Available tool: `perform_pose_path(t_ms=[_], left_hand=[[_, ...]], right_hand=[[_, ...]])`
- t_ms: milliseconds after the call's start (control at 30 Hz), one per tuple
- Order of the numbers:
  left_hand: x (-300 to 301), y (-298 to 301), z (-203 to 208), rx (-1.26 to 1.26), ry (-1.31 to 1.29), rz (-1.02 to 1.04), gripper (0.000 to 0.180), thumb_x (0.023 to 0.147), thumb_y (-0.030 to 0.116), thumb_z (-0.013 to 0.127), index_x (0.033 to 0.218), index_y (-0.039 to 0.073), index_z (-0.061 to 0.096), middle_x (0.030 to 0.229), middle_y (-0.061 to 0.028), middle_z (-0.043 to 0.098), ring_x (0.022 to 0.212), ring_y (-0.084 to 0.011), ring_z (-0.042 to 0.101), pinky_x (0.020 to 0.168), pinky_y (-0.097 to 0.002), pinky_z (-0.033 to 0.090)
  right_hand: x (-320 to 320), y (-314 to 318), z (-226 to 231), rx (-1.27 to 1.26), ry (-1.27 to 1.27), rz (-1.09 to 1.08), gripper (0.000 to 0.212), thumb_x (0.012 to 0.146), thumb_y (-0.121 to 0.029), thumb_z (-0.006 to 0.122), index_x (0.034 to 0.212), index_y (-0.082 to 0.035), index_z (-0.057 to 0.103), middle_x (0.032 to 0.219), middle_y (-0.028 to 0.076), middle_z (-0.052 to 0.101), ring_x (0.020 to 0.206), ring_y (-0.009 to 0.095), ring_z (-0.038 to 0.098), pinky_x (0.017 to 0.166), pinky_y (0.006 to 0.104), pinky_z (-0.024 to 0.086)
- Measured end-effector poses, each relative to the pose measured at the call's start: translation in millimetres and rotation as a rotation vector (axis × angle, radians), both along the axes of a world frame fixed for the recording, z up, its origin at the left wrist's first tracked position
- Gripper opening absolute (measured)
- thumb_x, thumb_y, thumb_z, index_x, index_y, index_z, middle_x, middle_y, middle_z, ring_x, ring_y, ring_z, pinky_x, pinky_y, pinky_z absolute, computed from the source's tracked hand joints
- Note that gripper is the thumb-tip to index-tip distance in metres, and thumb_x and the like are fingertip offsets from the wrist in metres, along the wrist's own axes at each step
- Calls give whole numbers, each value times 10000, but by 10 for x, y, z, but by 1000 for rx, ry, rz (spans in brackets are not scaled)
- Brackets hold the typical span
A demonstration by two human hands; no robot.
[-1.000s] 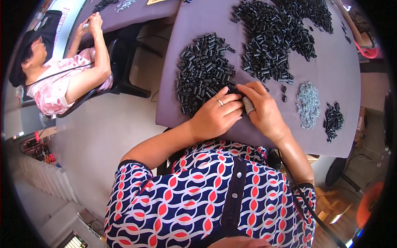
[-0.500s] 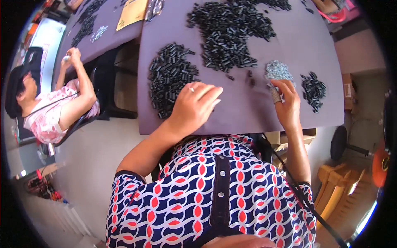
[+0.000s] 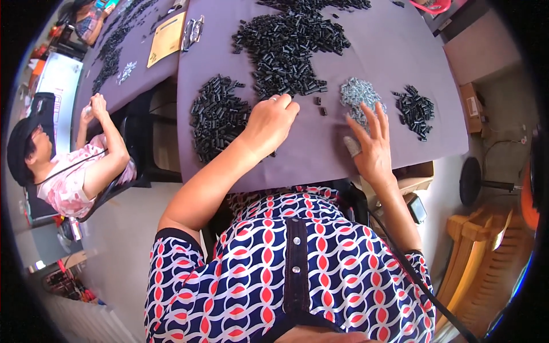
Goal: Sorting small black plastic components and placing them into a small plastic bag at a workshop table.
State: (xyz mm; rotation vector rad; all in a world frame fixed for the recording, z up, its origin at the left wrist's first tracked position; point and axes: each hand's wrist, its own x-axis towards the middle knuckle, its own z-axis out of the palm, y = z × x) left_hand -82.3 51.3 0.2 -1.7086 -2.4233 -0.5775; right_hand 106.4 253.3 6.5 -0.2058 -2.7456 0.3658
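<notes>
A ring shows on my left hand (image 3: 267,124), whose fingers are curled together at the near edge of a large heap of small black cylindrical pieces (image 3: 286,51). What lies between those fingertips is hidden. My right hand (image 3: 373,143), its thumb wrapped in a grey covering, spreads its fingers over the near side of a pile of small shiny silvery metal pieces (image 3: 359,91). Beside my left wrist lies another pile of black pieces (image 3: 214,117). To the right of the silvery pile is a smaller group of black pieces (image 3: 415,112). Two or three loose black pieces (image 3: 321,106) sit between my hands.
A grey-purple cloth covers the table (image 3: 326,154). At the left, a person in a dark cap (image 3: 68,163) works at another table, with a yellow envelope (image 3: 167,40) near its edge. Cardboard boxes (image 3: 473,111) and stacked yellow plastic chairs (image 3: 466,257) stand at the right.
My left hand has reached forward to the large black heap, its fingers curling in. My right hand's fingers, earlier bent together at the silvery pile, have spread apart. The whole view has shifted slightly.
</notes>
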Motion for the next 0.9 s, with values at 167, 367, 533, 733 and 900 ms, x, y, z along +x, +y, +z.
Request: perform_pose_path(t_ms=[167,367,533,733,900], left_hand=[[347,-194,262,236,-645,148,108,871,17,669,974,15,637,885,-75,661,746,-169,671,645,-282,527],[686,-422,245,300,-1314,210,99,899,-15,665,984,-18,616,859,-43,681,760,-88,663,676,-213,521],[832,-476,141,292,-1368,177,110,903,-13,661,1003,-26,616,886,-46,683,757,-100,664,691,-224,531],[848,-463,86,282,-1334,174,168,913,2,652,1079,-24,645,913,-56,690,758,-94,658,692,-228,536],[842,-516,23,319,-1390,159,158,924,6,638,1078,-29,644,939,-58,685,777,-94,653,712,-229,535]], right_hand=[[-113,49,27,-3,73,-72,465,742,5,674,1196,-95,666,1464,123,431,1444,414,253,1149,601,247],[-156,-131,25,55,-79,-21,519,720,34,666,1222,-98,660,1474,117,426,1461,391,240,1171,587,213],[-163,-130,13,17,-50,-31,547,706,39,665,1233,-110,660,1484,112,420,1464,391,238,1169,580,222],[-170,-142,55,79,-81,-6,482,740,-10,703,1211,-112,676,1488,117,418,1462,395,239,1167,581,222],[-146,-116,23,-101,17,30,433,752,-49,715,1182,-87,682,1461,137,442,1447,413,259,1155,561,264]])
